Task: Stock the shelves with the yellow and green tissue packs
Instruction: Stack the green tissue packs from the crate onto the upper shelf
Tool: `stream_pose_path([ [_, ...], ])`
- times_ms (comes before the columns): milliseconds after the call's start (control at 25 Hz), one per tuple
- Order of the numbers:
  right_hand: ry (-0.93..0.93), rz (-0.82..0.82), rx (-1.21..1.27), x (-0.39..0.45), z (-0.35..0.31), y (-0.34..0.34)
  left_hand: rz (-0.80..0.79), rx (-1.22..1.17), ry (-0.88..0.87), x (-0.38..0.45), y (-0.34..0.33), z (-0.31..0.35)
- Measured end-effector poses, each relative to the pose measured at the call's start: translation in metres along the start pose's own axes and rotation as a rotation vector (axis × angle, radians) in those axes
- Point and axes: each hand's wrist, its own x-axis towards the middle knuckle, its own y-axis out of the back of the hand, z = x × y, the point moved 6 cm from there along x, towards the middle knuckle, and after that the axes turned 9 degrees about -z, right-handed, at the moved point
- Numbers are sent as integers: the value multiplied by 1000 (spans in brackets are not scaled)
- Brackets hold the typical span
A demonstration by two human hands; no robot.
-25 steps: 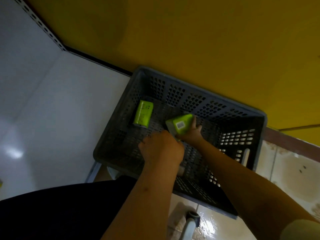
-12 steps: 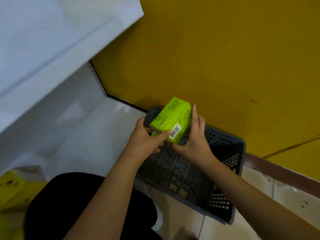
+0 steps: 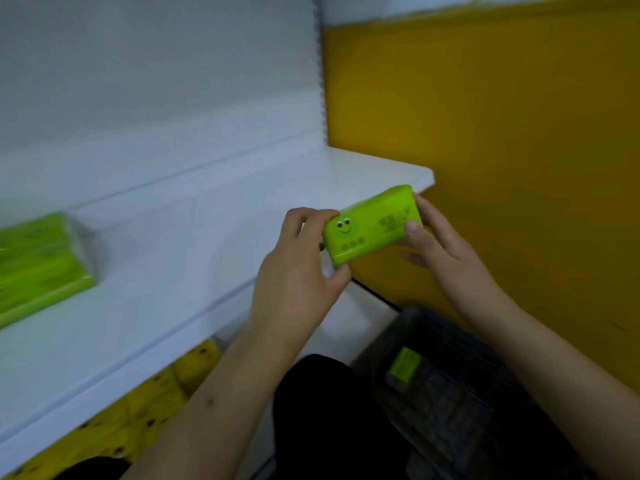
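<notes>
Item in hand: one green tissue pack (image 3: 372,225), smiley-face side toward the camera, long axis tilted up to the right. It hangs in the air just off the front right corner of the white shelf (image 3: 207,216), not yet resting on it.

Grip: the left hand (image 3: 298,271) pinches the pack's left end, fingers curled over the top and thumb under the lower corner. The right hand (image 3: 440,244) grips the right end, thumb on the printed face and fingers behind. Both are closed on the pack.

Step in hand, as judged: setting this pack on the shelf. To do it well, level the pack first, carry it leftward over the shelf board, set it flat, and slide it back toward the rear panel, face outward. One hand could let go once the base lies flat.

Stock already placed: a green bundle (image 3: 38,268) on the same shelf at far left, blurred. Yellow packs (image 3: 138,410) lie on the level below.

Open room: a broad bare stretch of shelf lies between the bundle and the right corner.

Edges: the shelf's front lip and right corner sit close beside the pack; the yellow wall (image 3: 502,133) stands just behind the right hand, so room for moving is leftward.

Remaining: one green pack (image 3: 403,368) in the dark crate (image 3: 460,410) below.
</notes>
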Motion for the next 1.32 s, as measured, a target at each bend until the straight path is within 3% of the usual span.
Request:
stream_pose_path([
  [200,67,-262,40,39,-69,-103,183,349,35,-47,97,-23],
  [360,155,-370,34,66,-106,-181,260,390,101,-81,156,-63],
  [480,210,-358,95,85,-119,-233,253,223,127,-102,194,-97],
  [560,210,-324,159,103,-122,-266,373,292,236,-118,227,-131],
  [680,202,-296,222,130,-119,-309,578,611,517,-145,269,-189],
  [800,215,-299,158,152,-122,-351,566,721,666,-163,276,-231],
  [1040,279,-370,-44,197,-113,-432,594,679,655,-165,273,-236],
  [1160,117,-546,-238,213,-84,-459,627,653,644,-167,275,-236],
  [1320,4,-610,-189,220,-62,-457,631,652,640,-164,275,-236],
])
